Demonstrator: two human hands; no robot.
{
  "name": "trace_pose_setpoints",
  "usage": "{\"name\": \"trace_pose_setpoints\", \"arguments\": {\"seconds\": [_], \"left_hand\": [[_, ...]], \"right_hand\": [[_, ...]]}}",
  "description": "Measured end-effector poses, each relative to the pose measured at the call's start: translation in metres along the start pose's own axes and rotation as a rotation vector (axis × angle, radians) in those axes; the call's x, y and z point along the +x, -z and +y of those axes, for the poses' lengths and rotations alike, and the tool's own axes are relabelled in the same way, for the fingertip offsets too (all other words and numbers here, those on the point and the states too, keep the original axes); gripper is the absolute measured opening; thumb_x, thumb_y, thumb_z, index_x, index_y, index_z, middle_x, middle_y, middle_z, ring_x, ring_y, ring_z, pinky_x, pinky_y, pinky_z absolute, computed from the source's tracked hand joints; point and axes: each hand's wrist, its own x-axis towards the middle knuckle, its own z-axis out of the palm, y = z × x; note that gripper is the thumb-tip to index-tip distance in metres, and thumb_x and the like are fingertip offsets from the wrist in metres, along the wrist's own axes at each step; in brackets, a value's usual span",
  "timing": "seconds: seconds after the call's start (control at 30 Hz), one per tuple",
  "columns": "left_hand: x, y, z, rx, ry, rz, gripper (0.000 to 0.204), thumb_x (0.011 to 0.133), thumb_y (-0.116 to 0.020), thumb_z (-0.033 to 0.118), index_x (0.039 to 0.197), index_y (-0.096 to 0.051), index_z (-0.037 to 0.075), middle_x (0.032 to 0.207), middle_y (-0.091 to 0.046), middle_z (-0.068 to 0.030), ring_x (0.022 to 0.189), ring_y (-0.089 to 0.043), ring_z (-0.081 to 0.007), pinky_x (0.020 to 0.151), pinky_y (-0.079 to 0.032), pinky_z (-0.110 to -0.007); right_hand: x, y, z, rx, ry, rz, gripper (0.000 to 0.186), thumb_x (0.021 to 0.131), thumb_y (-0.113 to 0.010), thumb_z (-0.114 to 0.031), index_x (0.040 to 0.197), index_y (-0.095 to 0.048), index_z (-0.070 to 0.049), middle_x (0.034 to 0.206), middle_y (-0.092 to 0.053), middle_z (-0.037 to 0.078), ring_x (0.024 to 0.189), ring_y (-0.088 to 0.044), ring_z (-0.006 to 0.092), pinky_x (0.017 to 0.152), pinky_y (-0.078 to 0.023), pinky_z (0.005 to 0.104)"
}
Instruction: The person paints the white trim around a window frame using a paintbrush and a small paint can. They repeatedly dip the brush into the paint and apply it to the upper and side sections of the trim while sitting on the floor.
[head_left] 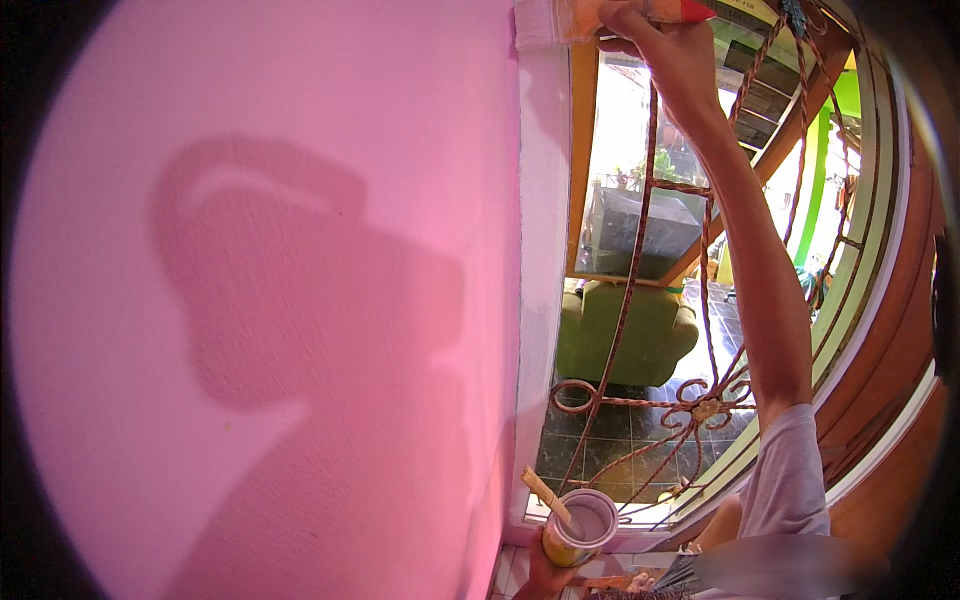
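My right hand, raised high on a stretched arm, is closed round the handle of a flat paintbrush with a red tip. The pale, pink-smeared bristles point left and meet the edge where the pink wall joins the pale window frame. Low in the view, my left hand grips a small paint can from the side; some of its fingers are hidden. Pale pinkish-grey paint shows inside the open can. A wooden stick leans out over the rim.
Twisted metal window bars run right beside my raised arm, with a curled ornament lower down. Behind them are a tilted wood-framed glass pane, a green armchair and dark floor tiles. My shadow falls across the wall.
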Motion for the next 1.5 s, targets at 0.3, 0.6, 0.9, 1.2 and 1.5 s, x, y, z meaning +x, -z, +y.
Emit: {"name": "trace_pose_setpoints", "arguments": {"seconds": [0.3, 0.6, 0.9, 1.2, 1.5], "left_hand": [[0.003, -0.024, 0.000, 0.164, -0.048, 0.162, 0.073, 0.097, -0.045, 0.060, 0.154, -0.037, 0.017, 0.156, -0.042, -0.0119, 0.142, -0.043, -0.0365, 0.112, -0.036, -0.068], [0.002, -0.042, -0.003, 0.297, -0.071, 0.254, 0.077, 0.093, -0.047, 0.064, 0.154, -0.037, 0.018, 0.156, -0.041, -0.0128, 0.141, -0.044, -0.0364, 0.116, -0.032, -0.065], [0.001, -0.040, -0.004, 0.357, -0.100, 0.248, 0.075, 0.094, -0.047, 0.062, 0.153, -0.037, 0.017, 0.154, -0.043, -0.0138, 0.140, -0.045, -0.0357, 0.115, -0.035, -0.065], [0.003, -0.034, -0.004, 0.198, -0.051, 0.249, 0.067, 0.097, -0.046, 0.058, 0.150, -0.041, 0.017, 0.151, -0.045, -0.0128, 0.139, -0.046, -0.0358, 0.111, -0.039, -0.065], [0.001, -0.046, -0.004, 0.232, -0.074, 0.335, 0.064, 0.098, -0.044, 0.060, 0.148, -0.044, 0.020, 0.148, -0.049, -0.0117, 0.136, -0.049, -0.0349, 0.107, -0.043, -0.064]], "right_hand": [[-0.009, -0.003, -0.011, -0.227, 0.096, -0.038, 0.021, 0.091, -0.070, -0.017, 0.088, -0.069, 0.003, 0.106, -0.070, 0.018, 0.085, -0.071, 0.0199, 0.070, -0.061, 0.0337], [-0.020, -0.006, -0.021, -0.327, 0.206, -0.043, 0.018, 0.090, -0.071, -0.016, 0.085, -0.068, 0.001, 0.106, -0.069, 0.017, 0.091, -0.069, 0.0227, 0.074, -0.060, 0.0362], [-0.021, -0.007, -0.008, -0.203, 0.170, -0.007, 0.017, 0.091, -0.072, -0.015, 0.086, -0.069, 0.001, 0.106, -0.069, 0.015, 0.093, -0.068, 0.0214, 0.076, -0.060, 0.0361], [-0.051, 0.007, -0.010, -0.214, 0.249, 0.024, 0.016, 0.091, -0.074, -0.012, 0.088, -0.072, 0.003, 0.094, -0.071, 0.012, 0.085, -0.068, 0.0184, 0.073, -0.058, 0.0318], [-0.151, 0.028, 0.000, -0.562, 0.405, -0.215, 0.026, 0.090, -0.073, -0.002, 0.116, -0.072, 0.000, 0.111, -0.073, 0.010, 0.097, -0.071, 0.0177, 0.082, -0.057, 0.0276]]}}
